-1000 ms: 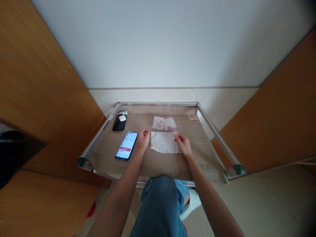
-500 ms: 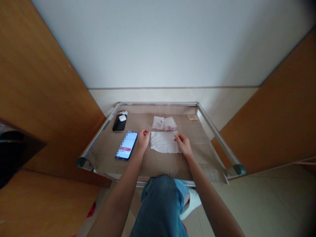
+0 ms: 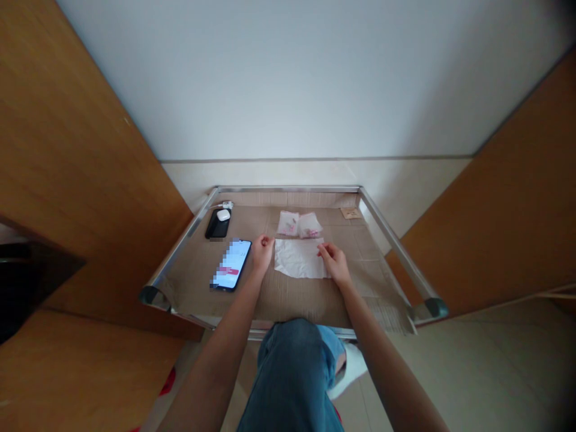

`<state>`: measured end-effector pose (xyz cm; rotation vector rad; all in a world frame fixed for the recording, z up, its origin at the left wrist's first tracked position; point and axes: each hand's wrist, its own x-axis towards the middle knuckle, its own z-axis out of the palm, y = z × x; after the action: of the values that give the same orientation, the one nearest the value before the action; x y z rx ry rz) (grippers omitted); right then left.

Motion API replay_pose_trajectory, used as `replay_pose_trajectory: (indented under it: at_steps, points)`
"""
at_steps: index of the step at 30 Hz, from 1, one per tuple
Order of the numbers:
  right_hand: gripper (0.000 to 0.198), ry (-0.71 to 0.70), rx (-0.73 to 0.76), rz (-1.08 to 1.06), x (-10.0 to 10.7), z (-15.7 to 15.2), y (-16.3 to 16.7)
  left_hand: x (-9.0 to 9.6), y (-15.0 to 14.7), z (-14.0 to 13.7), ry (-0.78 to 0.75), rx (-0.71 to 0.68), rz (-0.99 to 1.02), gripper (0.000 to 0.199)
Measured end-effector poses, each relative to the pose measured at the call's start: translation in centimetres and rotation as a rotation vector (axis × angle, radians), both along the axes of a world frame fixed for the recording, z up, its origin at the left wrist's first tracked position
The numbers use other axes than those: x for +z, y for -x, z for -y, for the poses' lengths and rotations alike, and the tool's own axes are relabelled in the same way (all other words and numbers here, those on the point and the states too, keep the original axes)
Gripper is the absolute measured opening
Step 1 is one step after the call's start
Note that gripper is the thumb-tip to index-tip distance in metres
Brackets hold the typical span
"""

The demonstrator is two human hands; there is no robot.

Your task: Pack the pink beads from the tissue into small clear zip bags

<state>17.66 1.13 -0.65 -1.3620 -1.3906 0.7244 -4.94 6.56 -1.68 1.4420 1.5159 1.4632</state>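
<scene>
A white, creased tissue [image 3: 297,259] lies flat on the cardboard in front of me. My left hand [image 3: 262,255] rests at its left edge, fingers curled closed; anything inside them is too small or hidden to make out. Over the tissue's right side, my right hand [image 3: 333,263] has thumb and fingertips pressed together, and I cannot tell what is between them. Just beyond the tissue sit two small clear plastic bags, the left bag [image 3: 288,224] and the right bag [image 3: 310,225], with small pinkish bits inside.
Left of my left hand lies a lit phone [image 3: 233,264]. Behind it, a black phone-like slab [image 3: 218,228] bears a white earbud case [image 3: 223,215] beside a white plug. A brown card [image 3: 350,213] lies far right. Metal rails [image 3: 288,189] edge the cardboard-covered stand [image 3: 288,300].
</scene>
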Motion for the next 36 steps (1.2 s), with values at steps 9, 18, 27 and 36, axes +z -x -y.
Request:
replay_pose_trajectory:
  at_steps: [9, 18, 27, 36]
  points:
    - [0.042, 0.009, -0.013, 0.041, -0.3, -0.1, -0.1, 0.5, -0.1, 0.3, -0.006, 0.006, 0.001, 0.019]
    - [0.042, 0.006, -0.015, 0.04, -0.3, -0.1, -0.2, 2.8, -1.4, -0.2, -0.065, -0.103, -0.272, 0.012]
    - [0.039, 0.001, -0.011, 0.024, -0.3, -0.2, -0.1, 3.9, -2.2, -2.4, -0.19, -0.281, -0.923, 0.014]
    - [0.039, -0.004, -0.018, 0.025, -0.3, -0.2, -0.1, 3.2, -3.1, -2.1, -0.166, -0.276, -0.953, 0.021]
